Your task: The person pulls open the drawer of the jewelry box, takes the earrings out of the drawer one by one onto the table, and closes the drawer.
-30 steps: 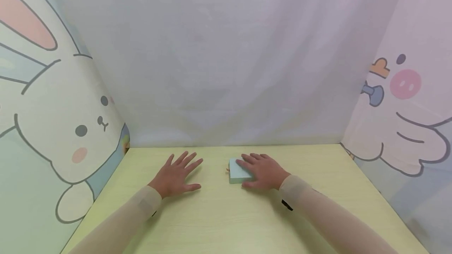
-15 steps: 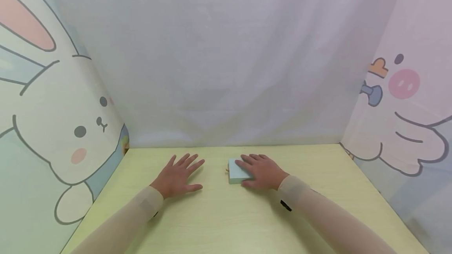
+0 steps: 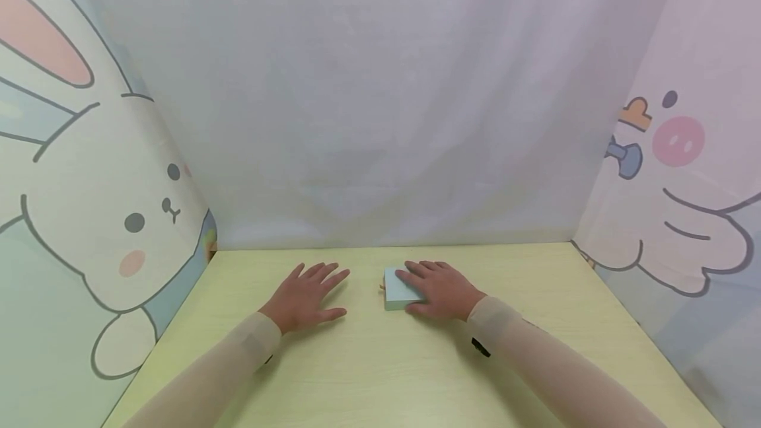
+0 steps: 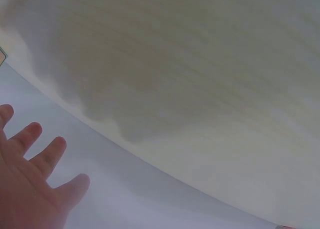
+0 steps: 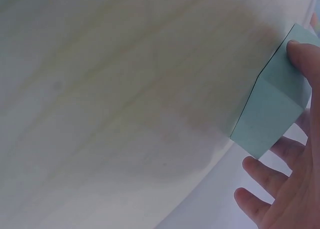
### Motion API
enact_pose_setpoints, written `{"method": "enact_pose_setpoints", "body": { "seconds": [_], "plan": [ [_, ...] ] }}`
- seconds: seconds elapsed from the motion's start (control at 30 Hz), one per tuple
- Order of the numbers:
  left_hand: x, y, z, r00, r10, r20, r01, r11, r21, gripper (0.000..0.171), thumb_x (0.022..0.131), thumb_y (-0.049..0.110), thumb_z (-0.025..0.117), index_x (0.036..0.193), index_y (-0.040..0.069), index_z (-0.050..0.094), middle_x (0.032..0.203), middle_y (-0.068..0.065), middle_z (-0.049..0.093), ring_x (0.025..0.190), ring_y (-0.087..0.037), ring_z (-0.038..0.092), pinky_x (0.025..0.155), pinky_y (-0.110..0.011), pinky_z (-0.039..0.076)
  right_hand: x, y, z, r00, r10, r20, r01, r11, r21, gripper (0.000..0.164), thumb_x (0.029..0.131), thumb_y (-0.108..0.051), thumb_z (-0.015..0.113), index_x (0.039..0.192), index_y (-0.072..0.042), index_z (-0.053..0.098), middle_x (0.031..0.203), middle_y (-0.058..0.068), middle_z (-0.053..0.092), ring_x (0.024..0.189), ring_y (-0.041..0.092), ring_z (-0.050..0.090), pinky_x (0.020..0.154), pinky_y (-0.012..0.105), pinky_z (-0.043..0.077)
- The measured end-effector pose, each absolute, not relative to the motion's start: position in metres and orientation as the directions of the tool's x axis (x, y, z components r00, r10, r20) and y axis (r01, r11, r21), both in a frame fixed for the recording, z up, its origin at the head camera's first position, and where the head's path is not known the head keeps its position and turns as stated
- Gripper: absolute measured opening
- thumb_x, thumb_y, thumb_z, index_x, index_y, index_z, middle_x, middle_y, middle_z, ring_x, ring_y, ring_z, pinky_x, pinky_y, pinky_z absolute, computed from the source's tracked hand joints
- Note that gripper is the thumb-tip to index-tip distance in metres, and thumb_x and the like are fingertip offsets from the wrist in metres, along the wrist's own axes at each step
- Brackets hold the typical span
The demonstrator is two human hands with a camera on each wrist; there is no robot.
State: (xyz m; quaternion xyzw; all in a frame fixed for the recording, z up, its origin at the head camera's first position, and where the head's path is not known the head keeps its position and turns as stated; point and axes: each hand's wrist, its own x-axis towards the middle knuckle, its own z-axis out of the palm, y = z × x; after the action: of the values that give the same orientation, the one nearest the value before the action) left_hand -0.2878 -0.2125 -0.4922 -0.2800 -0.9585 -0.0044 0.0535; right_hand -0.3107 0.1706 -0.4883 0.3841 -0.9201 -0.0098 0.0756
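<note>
A small pale teal box (image 3: 399, 288) lies on the table right of the middle in the head view, a tiny orange tab (image 3: 382, 287) sticking out at its left side. My right hand (image 3: 442, 291) grips the box from the right, covering its right part. In the right wrist view the thumb presses one side face of the box (image 5: 270, 111), while the other fingers reach round its far side. Left of the box, my left hand (image 3: 306, 298) is spread over the table, apart from the box and holding nothing. The left wrist view shows its straight fingers and its shadow.
The pale wooden table (image 3: 357, 375) runs back to a white cloth wall (image 3: 380, 117). Side walls stand left and right, printed with a cartoon rabbit (image 3: 107, 216) and a pink-cheeked cartoon figure (image 3: 701, 203).
My left hand has moved a little to the right, towards the box, its fingers drawing slightly closer together. The right hand and the box stay in place.
</note>
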Motion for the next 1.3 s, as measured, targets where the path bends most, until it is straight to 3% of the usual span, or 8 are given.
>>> {"method": "enact_pose_setpoints", "body": {
  "seconds": [0.6, 1.07, 1.3],
  "plan": [
    [-0.293, -0.18, -0.499, -0.827, 0.556, 0.085, 0.556, 0.831, -0.023, 0.065, 0.116, 0.052, 0.07, 0.171, 0.018, 0.062, 0.171, -0.01, 0.068, 0.162, -0.037, 0.062, 0.137, -0.07, 0.048, -0.315, 0.17, -0.493, -0.701, -0.701, 0.13, -0.701, 0.711, 0.054, 0.08, 0.111, -0.057, 0.077, 0.178, -0.02, 0.054, 0.179, 0.016, 0.061, 0.159, 0.042, 0.067, 0.13, 0.061, 0.057],
    [-0.298, -0.151, -0.504, -0.806, 0.588, 0.068, 0.584, 0.809, -0.066, 0.051, 0.122, 0.047, 0.063, 0.167, 0.023, 0.066, 0.169, -0.004, 0.071, 0.16, -0.03, 0.065, 0.136, -0.064, 0.052, -0.315, 0.172, -0.493, -0.715, -0.69, 0.115, -0.692, 0.722, 0.028, 0.08, 0.111, -0.056, 0.077, 0.178, -0.02, 0.053, 0.181, 0.016, 0.059, 0.16, 0.042, 0.066, 0.13, 0.062, 0.057],
    [-0.302, -0.136, -0.501, -0.754, 0.64, 0.15, 0.624, 0.768, -0.141, 0.032, 0.121, 0.043, 0.068, 0.147, 0.025, 0.076, 0.146, 0.002, 0.082, 0.144, -0.024, 0.075, 0.127, -0.055, 0.061, -0.314, 0.173, -0.494, -0.712, -0.69, 0.128, -0.694, 0.72, 0.021, 0.079, 0.111, -0.056, 0.077, 0.178, -0.021, 0.054, 0.181, 0.015, 0.059, 0.159, 0.041, 0.066, 0.13, 0.061, 0.057]
  ]
}}
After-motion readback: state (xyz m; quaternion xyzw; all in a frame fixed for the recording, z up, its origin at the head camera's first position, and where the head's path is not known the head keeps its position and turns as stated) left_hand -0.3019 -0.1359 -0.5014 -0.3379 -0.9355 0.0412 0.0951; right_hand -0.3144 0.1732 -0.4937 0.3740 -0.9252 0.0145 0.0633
